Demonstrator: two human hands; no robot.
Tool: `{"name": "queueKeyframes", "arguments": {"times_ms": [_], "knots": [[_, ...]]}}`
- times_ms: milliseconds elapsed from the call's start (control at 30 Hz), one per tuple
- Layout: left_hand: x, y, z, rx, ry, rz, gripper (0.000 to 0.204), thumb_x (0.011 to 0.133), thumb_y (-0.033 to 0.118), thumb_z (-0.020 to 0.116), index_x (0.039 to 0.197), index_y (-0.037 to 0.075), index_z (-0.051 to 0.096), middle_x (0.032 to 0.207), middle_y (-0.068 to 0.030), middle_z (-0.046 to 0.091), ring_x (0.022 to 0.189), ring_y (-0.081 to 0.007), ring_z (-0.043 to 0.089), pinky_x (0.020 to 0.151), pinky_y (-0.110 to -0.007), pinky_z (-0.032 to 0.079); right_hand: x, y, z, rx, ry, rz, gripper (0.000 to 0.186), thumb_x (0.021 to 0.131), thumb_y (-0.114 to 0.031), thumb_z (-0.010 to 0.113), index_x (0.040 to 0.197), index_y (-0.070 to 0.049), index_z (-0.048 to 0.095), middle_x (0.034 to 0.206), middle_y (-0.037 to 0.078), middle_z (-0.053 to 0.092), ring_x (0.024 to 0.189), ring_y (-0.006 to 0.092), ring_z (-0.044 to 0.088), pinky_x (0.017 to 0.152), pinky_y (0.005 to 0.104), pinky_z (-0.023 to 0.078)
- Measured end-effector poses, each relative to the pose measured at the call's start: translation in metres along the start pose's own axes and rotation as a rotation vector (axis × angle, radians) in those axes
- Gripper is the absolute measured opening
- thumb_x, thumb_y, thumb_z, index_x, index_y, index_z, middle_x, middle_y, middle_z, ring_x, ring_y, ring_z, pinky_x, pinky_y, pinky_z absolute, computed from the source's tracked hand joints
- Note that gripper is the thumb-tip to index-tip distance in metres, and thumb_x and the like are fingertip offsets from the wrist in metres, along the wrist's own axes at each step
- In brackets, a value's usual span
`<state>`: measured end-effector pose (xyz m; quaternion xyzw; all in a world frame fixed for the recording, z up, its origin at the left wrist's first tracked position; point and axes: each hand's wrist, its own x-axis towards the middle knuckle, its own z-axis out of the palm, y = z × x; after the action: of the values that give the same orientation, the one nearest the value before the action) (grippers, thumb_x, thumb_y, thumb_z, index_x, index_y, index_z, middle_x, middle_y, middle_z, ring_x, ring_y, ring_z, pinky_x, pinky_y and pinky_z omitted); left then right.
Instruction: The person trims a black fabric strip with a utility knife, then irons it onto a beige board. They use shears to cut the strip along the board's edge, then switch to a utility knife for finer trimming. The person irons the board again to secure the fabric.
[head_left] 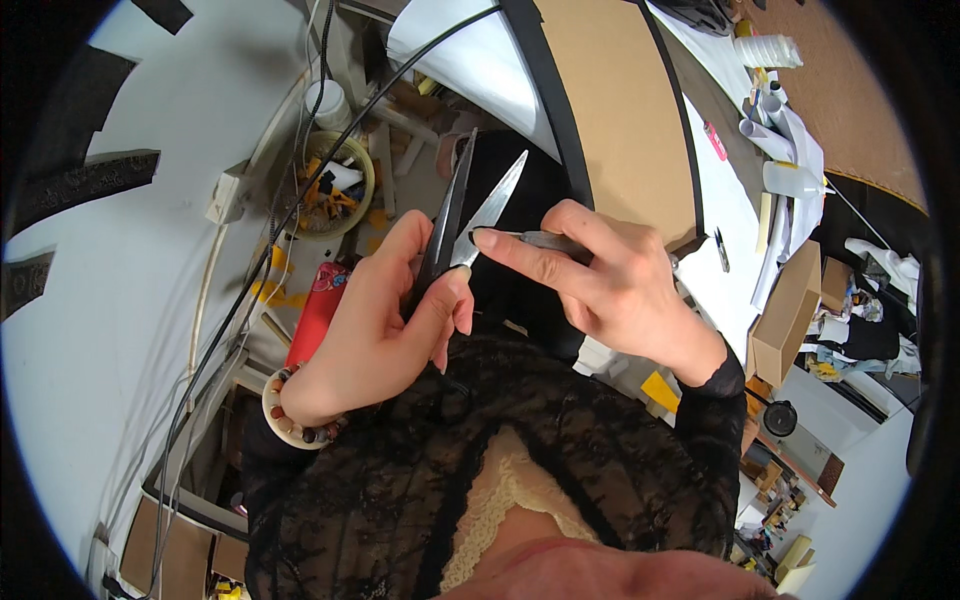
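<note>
My left hand [385,310] is closed around a pair of scissors [488,212] near the pivot, blades up and spread apart. One blade is bright and the other looks dark. My right hand [610,270] pinches a slim grey metal tool [550,241], its kind hidden by my fingers. The index fingertip and the tool's thin end are close beside the bright blade; whether they touch it I cannot tell. Both hands are above my lap, and the scissors' handles are mostly hidden behind my left hand.
A brown board with black edging [625,100] rests on the white-covered table at right, near a black pen-like thing [721,250]. At left stand a scrap bucket [365,190] and a red object [318,310]. Black cables [270,240] run along the wall. A cardboard box [785,320] stands at right.
</note>
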<state>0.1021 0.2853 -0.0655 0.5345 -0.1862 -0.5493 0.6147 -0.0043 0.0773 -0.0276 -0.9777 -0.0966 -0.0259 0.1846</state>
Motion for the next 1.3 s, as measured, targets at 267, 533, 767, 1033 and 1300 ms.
{"name": "queueKeyframes", "arguments": {"times_ms": [267, 533, 767, 1033, 1300], "knots": [[-0.001, -0.001, -0.001, -0.017, 0.01, -0.02, 0.016, 0.1, 0.01, 0.046, 0.111, 0.001, 0.038, 0.074, -0.0061, 0.057, 0.05, -0.0057, 0.05, 0.048, -0.017, 0.041, 0.004, 0.001, -0.007, 0.017, -0.023, 0.084, 0.068, 0.06, 0.014, 0.058, 0.12, -0.016, 0.069, 0.08, 0.005, 0.05, 0.058, 0.0178, 0.053, 0.052, 0.0325, 0.047], [-0.002, -0.003, 0.001, -0.016, 0.016, -0.016, 0.016, 0.101, 0.011, 0.045, 0.111, 0.001, 0.038, 0.074, -0.0054, 0.057, 0.049, -0.0056, 0.049, 0.047, -0.017, 0.04, 0.006, 0.008, -0.003, -0.03, 0.049, 0.053, 0.063, 0.07, 0.002, 0.061, 0.126, -0.027, 0.064, 0.075, 0.002, 0.046, 0.055, 0.0154, 0.052, 0.043, 0.0313, 0.046], [-0.004, -0.003, 0.002, -0.021, 0.021, -0.014, 0.016, 0.101, 0.011, 0.045, 0.11, 0.001, 0.038, 0.073, -0.0055, 0.057, 0.049, -0.006, 0.05, 0.047, -0.018, 0.04, 0.003, 0.001, -0.007, 0.036, -0.008, 0.099, 0.068, 0.062, 0.017, 0.055, 0.12, -0.017, 0.07, 0.08, 0.006, 0.053, 0.06, 0.0193, 0.055, 0.053, 0.0319, 0.047], [-0.004, -0.002, 0.001, -0.013, 0.016, -0.023, 0.015, 0.101, 0.011, 0.045, 0.11, 0.001, 0.037, 0.073, -0.0062, 0.057, 0.049, -0.0067, 0.05, 0.047, -0.018, 0.04, 0.007, 0.01, -0.011, 0.027, 0.018, 0.127, 0.071, 0.06, 0.018, 0.055, 0.12, -0.017, 0.07, 0.081, 0.007, 0.054, 0.059, 0.0188, 0.055, 0.055, 0.0312, 0.048], [-0.003, -0.003, 0.001, -0.031, 0.028, -0.024, 0.015, 0.101, 0.01, 0.045, 0.11, 0.002, 0.037, 0.072, -0.0062, 0.057, 0.048, -0.0072, 0.05, 0.047, -0.018, 0.04, 0.009, 0.014, -0.01, 0.072, 0.04, 0.136, 0.068, 0.065, 0.015, 0.055, 0.122, -0.019, 0.067, 0.079, 0.007, 0.052, 0.058, 0.0205, 0.054, 0.051, 0.0325, 0.046]]}}
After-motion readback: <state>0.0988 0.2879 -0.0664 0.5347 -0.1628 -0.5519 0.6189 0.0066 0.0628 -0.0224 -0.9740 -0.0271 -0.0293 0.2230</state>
